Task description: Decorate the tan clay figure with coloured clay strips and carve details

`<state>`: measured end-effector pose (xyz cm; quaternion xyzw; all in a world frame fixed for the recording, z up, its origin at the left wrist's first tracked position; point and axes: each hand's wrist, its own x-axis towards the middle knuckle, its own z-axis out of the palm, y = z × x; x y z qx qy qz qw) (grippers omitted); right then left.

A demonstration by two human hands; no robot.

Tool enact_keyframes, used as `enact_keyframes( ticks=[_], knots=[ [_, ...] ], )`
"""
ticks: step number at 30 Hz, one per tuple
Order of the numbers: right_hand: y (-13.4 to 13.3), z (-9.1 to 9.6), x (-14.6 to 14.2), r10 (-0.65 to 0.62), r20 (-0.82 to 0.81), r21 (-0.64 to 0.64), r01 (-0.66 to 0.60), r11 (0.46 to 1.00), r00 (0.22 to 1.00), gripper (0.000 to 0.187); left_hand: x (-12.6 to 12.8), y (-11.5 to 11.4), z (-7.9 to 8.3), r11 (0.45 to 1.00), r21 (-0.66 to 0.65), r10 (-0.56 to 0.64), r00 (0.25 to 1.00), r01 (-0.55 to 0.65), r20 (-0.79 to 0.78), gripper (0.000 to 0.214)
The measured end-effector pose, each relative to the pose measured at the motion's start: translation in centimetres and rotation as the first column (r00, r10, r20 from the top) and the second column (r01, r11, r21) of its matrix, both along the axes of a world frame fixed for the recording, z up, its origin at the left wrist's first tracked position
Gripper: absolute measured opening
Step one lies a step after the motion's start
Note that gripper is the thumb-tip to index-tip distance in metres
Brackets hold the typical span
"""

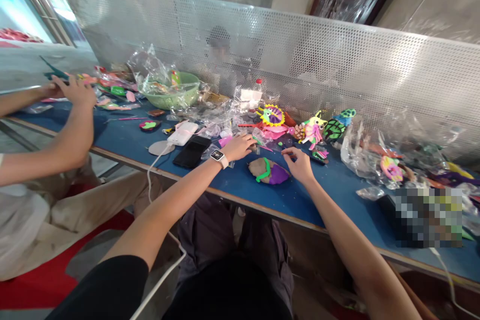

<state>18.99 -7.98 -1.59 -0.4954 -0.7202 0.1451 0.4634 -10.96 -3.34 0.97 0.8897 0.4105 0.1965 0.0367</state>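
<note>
In front of me lies a flat oval piece of grey-brown material, with a purple clay patch on its right and a curved green clay strip across its middle. Just beyond it, my left hand, with a watch on the wrist, is closed around a bit of green clay near clear wrappers. To the right of the oval piece, my right hand has its thumb and index finger drawn near each other; anything between the fingertips is too small to make out.
A black phone and a white power bank with cable lie left. Coloured clay figures and clear bags stand behind, before a perforated metal screen. A green basket and another person's hands are farther left.
</note>
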Motion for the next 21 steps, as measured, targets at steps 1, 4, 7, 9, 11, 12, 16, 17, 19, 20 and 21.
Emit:
enact_keyframes(
  ticks=[1, 4, 7, 9, 11, 12, 16, 17, 19, 20, 21],
  knots=[
    [0.0, 0.0, 0.0, 0.0, -0.002, -0.002, 0.0, 1.0, 1.0, 0.023, 0.1, 0.0, -0.2, 1.0, 0.002, 0.012, 1.0, -0.012, 0.012, 0.031],
    [-0.1, 0.0, -0.2, -0.004, 0.002, -0.005, 0.004, 1.0, 1.0, 0.025, 0.2, -0.3, -0.1, 1.0, 0.007, 0.024, 0.994, -0.024, 0.106, 0.021],
    [-0.4, 0.0, -0.4, 0.011, 0.014, 0.017, -0.011, 1.0, 1.0, 0.028, 0.2, -0.8, 0.3, 0.998, 0.003, 0.052, 0.954, -0.055, 0.296, 0.018],
    [-0.6, 0.1, -0.6, 0.027, 0.033, 0.06, -0.029, 0.998, 0.999, 0.031, 0.4, -1.1, 0.6, 0.998, -0.003, 0.057, 0.937, -0.06, 0.345, 0.015],
    [-0.8, 0.3, -0.8, 0.043, 0.065, 0.107, -0.05, 0.993, 0.997, 0.033, 0.6, -1.3, 0.9, 0.998, 0.016, 0.044, 0.937, -0.053, 0.348, 0.012],
    [-0.9, 0.5, -1.0, 0.056, 0.085, 0.126, -0.066, 0.99, 0.995, 0.033, 0.7, -1.4, 1.1, 0.998, 0.037, 0.035, 0.944, -0.05, 0.328, 0.011],
    [-0.4, 2.3, -2.2, 0.128, 0.168, 0.149, -0.154, 0.977, 0.977, 0.038, 1.7, -1.3, 2.1, 0.98, 0.198, 0.001, 0.991, -0.027, 0.134, 0.022],
    [-0.1, 2.9, -2.6, 0.145, 0.176, 0.138, -0.17, 0.976, 0.974, 0.039, 2.0, -1.1, 2.4, 0.971, 0.241, -0.01, 0.997, -0.008, 0.077, 0.026],
    [0.8, 4.0, -3.5, 0.164, 0.164, 0.1, -0.182, 0.978, 0.973, 0.04, 2.7, -0.7, 2.7, 0.95, 0.311, -0.028, 0.999, 0.033, -0.02, 0.03],
    [1.2, 4.4, -4.1, 0.165, 0.145, 0.081, -0.178, 0.981, 0.976, 0.038, 3.0, -0.6, 2.7, 0.942, 0.332, -0.028, 0.998, 0.045, -0.056, 0.032],
    [1.7, 4.6, -4.6, 0.157, 0.124, 0.067, -0.166, 0.984, 0.98, 0.035, 3.2, -0.4, 2.6, 0.937, 0.348, -0.019, 0.997, 0.043, -0.074, 0.034]
  ],
)
